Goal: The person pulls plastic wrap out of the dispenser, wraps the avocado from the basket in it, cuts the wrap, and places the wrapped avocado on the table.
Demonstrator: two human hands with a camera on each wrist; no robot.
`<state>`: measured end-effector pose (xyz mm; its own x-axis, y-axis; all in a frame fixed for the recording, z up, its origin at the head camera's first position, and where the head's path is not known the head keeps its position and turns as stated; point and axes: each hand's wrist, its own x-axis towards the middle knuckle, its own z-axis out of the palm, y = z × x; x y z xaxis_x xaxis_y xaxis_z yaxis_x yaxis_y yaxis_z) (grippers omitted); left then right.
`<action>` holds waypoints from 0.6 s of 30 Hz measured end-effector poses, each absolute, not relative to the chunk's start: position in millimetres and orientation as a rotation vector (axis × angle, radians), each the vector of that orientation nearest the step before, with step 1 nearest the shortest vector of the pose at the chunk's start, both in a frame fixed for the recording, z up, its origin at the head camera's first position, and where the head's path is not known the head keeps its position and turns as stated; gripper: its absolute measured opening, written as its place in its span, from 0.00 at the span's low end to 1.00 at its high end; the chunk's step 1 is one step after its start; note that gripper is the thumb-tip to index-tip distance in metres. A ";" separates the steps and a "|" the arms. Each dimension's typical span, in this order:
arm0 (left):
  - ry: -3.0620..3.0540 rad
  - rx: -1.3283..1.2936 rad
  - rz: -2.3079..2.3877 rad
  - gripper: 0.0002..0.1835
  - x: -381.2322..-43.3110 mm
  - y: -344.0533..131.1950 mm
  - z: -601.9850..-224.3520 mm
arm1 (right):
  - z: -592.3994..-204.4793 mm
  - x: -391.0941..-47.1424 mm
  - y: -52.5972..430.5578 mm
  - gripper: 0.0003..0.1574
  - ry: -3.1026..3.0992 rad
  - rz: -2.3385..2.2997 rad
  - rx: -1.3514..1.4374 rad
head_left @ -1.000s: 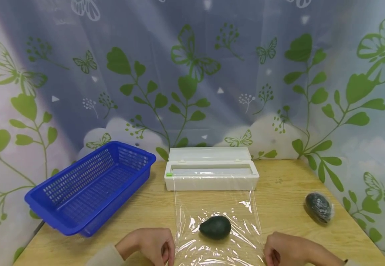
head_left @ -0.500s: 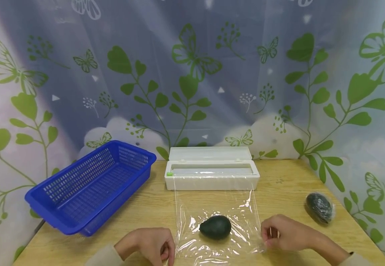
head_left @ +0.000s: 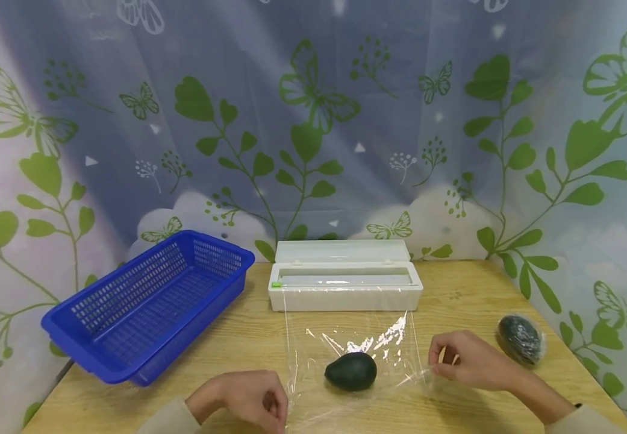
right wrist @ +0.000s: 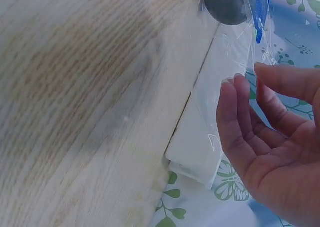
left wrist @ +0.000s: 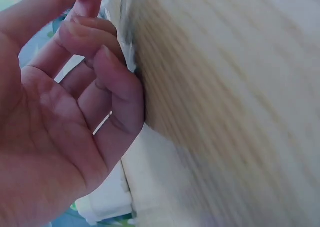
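A dark green avocado point(head_left: 352, 371) lies on the table, with a sheet of clear plastic wrap point(head_left: 308, 343) running out over the front of a white dispenser box point(head_left: 346, 299). My right hand point(head_left: 478, 361), to the right of the avocado, pinches the wrap's near right corner between thumb and fingers and holds it raised. On the other side, my left hand point(head_left: 250, 395) pinches the wrap's left edge low near the table. In the left wrist view the pinching fingertips are partly cut off. The right wrist view shows the thin film running from the right hand's fingertips point(right wrist: 239, 79).
A blue perforated basket point(head_left: 226, 288) stands at the left, angled toward the back. On the right lies a second dark avocado point(head_left: 520, 339) covered in film. The box's lid point(head_left: 343, 251) stands raised before a patterned curtain point(head_left: 313, 169).
The right hand has moved up and away from the table's front edge, lifting the wrap's near edge toward the avocado. The left hand has turned slightly; the avocado, box and basket stay put.
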<state>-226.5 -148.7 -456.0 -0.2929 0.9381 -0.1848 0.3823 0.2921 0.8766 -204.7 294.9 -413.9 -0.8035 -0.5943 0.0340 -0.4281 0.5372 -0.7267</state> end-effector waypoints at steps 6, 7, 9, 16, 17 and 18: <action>1.907 1.247 0.970 0.09 -237.2 -154.4 -447.5 | -409.6 -206.2 294.7 0.06 2.568 -1.193 -0.819; 1.931 1.249 0.968 0.09 -239.4 -155.6 -443.8 | -408.4 -206.7 295.0 0.07 2.574 -1.199 -0.810; 1.975 1.264 0.970 0.09 -243.2 -157.8 -435.3 | -405.4 -207.9 295.1 0.07 2.584 -1.211 -0.805; 2.129 1.272 1.006 0.09 -256.6 -165.2 -410.7 | -398.6 -215.6 292.8 0.07 2.576 -1.220 -0.761; 2.157 1.266 1.014 0.09 -258.4 -166.1 -408.1 | -397.8 -216.9 292.2 0.09 2.574 -1.215 -0.753; 2.186 1.255 1.020 0.10 -260.2 -166.8 -406.1 | -397.2 -218.1 291.6 0.10 2.574 -1.209 -0.741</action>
<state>-260.2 -166.8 -406.1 -0.5047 0.8633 0.0017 0.5558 0.3234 0.7658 -218.1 291.6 -397.2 -0.8537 -0.5200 0.0288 -0.3542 0.5392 -0.7641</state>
